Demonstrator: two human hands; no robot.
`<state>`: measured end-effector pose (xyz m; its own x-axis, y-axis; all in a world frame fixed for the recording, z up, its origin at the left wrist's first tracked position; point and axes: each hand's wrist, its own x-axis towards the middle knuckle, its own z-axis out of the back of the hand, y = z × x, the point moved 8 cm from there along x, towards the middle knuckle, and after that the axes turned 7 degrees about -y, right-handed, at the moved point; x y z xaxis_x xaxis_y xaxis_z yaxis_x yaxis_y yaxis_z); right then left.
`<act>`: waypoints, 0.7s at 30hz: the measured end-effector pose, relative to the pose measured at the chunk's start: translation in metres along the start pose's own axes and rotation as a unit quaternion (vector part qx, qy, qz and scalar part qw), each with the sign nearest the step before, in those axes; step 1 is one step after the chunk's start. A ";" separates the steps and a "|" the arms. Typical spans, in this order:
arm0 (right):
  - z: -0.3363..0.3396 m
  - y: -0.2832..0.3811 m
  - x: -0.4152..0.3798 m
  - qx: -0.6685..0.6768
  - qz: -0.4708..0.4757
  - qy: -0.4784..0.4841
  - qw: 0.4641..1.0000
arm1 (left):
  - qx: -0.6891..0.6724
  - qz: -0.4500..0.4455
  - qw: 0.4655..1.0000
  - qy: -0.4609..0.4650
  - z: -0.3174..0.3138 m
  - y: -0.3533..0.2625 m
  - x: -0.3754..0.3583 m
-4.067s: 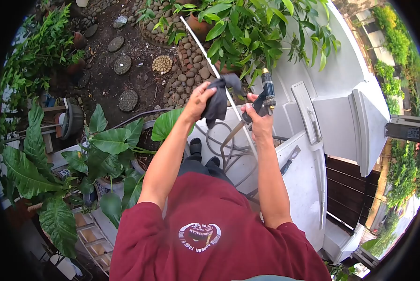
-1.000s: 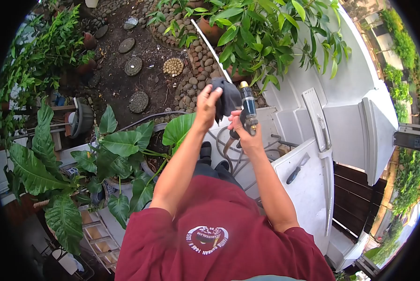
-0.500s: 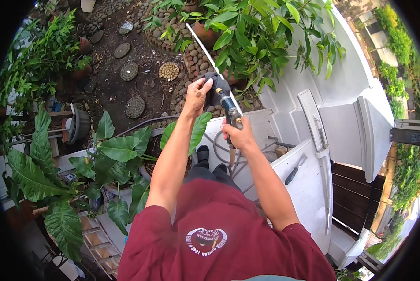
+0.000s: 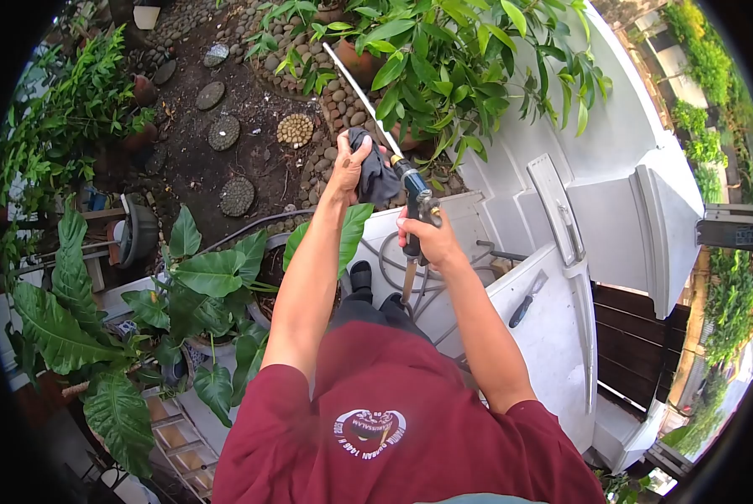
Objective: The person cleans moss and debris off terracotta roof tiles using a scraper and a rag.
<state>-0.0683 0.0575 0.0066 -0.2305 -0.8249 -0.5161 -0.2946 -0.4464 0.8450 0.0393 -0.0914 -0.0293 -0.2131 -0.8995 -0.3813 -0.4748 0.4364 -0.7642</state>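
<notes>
Greenery fills the garden bed [image 4: 250,143] below, with a big-leafed potted plant [image 4: 200,277] at the person's left and white wall [image 4: 553,319] at the right. Coiled hose [image 4: 406,281] lies by the feet. Right hand [image 4: 427,239], fingers clamped, grips a spray nozzle [image 4: 414,202]; its long axis tilts up-left, brass tip pointing into a dark cloth [image 4: 375,172] that the left hand [image 4: 348,168] pinches shut against it.
</notes>
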 end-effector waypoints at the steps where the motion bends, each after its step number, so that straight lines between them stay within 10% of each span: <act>1: 0.000 0.000 0.001 -0.006 -0.002 0.002 1.000 | -0.005 0.007 1.000 -0.017 0.005 0.009 0.007; 7: 0.004 -0.007 0.010 -0.024 0.005 -0.018 1.000 | 0.061 0.023 0.992 -0.105 0.029 0.054 0.028; 17: 0.020 0.001 0.009 0.046 -0.007 0.080 0.996 | 0.043 0.059 0.953 0.293 -0.035 0.028 -0.053; 21: 0.036 -0.019 0.010 0.016 -0.033 0.043 0.998 | 0.212 0.042 0.929 0.299 -0.046 0.026 -0.066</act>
<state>-0.0985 0.0699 -0.0195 -0.1287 -0.8217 -0.5552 -0.3361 -0.4906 0.8040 0.0019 -0.0219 -0.0002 -0.7307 -0.6559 -0.1897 -0.0820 0.3602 -0.9293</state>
